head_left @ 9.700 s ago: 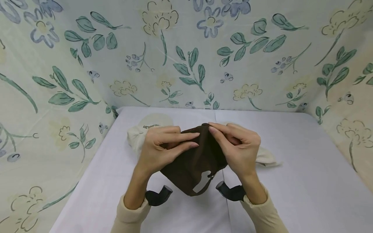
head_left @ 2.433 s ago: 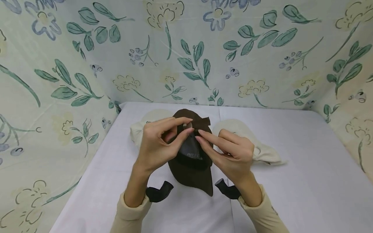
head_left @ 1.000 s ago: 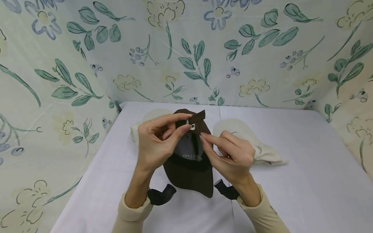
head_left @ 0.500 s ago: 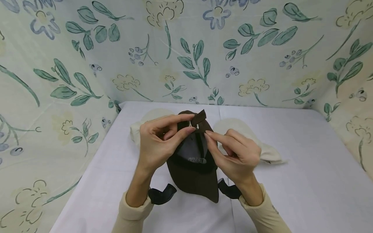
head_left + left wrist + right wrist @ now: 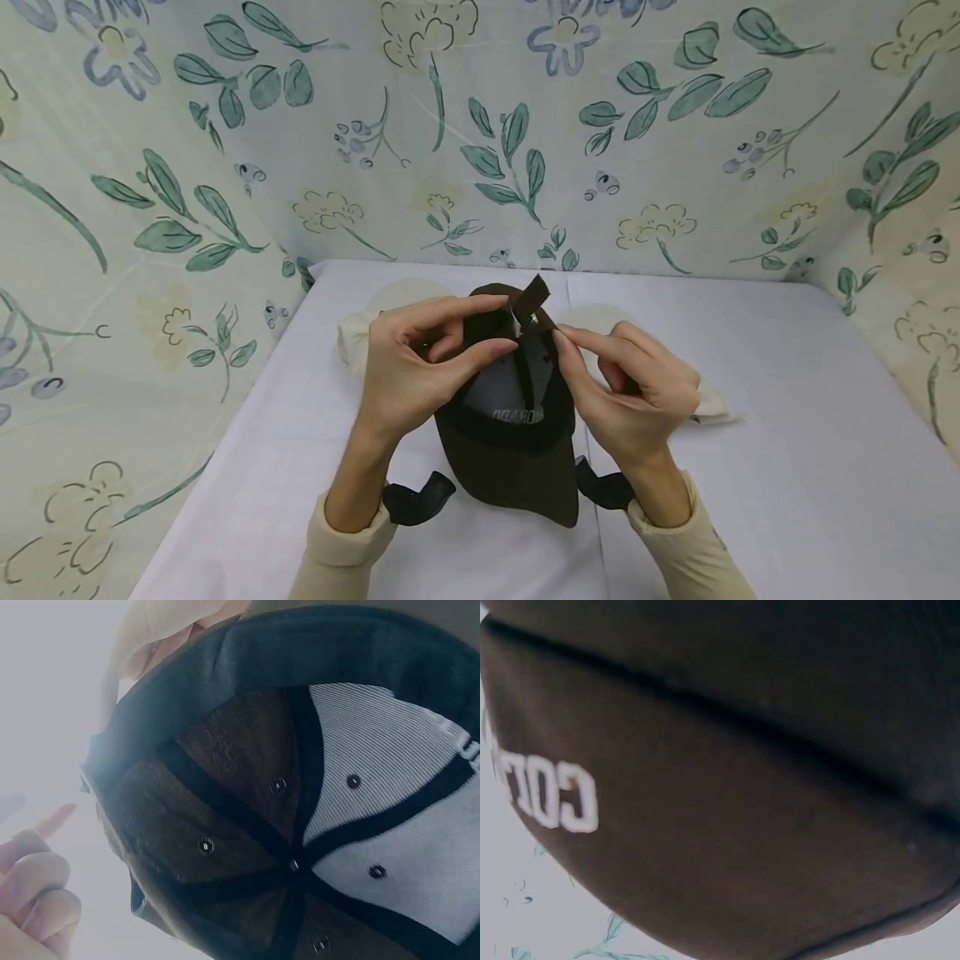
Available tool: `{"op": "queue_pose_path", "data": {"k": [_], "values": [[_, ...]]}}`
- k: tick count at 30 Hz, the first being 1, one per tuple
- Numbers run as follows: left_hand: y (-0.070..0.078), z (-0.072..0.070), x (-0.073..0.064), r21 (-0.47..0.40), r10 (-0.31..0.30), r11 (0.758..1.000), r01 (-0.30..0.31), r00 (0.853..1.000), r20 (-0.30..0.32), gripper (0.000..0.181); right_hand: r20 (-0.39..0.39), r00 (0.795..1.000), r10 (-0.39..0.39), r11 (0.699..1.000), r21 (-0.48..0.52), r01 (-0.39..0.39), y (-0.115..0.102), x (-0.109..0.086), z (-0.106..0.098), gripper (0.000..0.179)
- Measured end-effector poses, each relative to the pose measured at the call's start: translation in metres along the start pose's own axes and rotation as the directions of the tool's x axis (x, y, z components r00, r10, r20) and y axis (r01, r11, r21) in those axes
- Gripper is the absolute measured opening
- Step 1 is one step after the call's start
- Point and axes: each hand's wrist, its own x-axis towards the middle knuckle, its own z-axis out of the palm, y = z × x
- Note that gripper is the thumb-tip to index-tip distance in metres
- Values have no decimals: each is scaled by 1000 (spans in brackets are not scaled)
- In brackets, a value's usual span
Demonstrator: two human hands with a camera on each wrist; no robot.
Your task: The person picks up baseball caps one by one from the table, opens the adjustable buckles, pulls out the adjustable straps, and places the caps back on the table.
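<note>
The left hand (image 5: 411,360) holds the brown cap (image 5: 510,479) beside its buckle (image 5: 518,327); the right hand's fingers pinch its back near the strap (image 5: 534,296). It is over the table (image 5: 772,400), before pale caps (image 5: 354,340).

The cap (image 5: 506,467) I grip is dark brown with white lettering (image 5: 551,791); inside, black tapes (image 5: 225,801) cross brown panels (image 5: 232,750) and pale, finely lined ones. My cuffs (image 5: 343,533) are beige. Cream caps (image 5: 352,337) sit toward the lilac-white worktop's (image 5: 780,433) far edge; the whitish backdrop (image 5: 300,150) carries green leaves, blue and yellow flowers.
</note>
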Motion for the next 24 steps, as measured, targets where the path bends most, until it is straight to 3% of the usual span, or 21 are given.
{"op": "queue_pose_path", "data": {"k": [4, 7, 11, 14, 17, 24], "values": [[-3, 4, -1, 30, 43, 999, -44, 999, 23, 35, -71, 997, 35, 999, -15, -36, 0, 5, -3, 26], [-6, 10, -1, 77, 109, 991, -110, 994, 19, 33, -108, 993, 39, 999, -16, -40, 0, 8, -4, 26], [-10, 23, -1, 196, 239, 954, -229, 971, -27, 31, -148, 988, 41, 999, -28, -45, 2, 11, -5, 24], [-13, 33, -2, 257, 306, 924, -282, 950, -60, 30, -156, 987, 43, 998, -34, -49, 2, 11, -6, 22], [-18, 39, -3, 269, 330, 916, -296, 940, -89, 28, -152, 987, 45, 998, -38, -51, 3, 11, -7, 21], [-25, 43, -3, 239, 325, 927, -288, 936, -132, 21, -170, 985, 43, 999, -14, -46, 3, 12, -7, 16]]}}
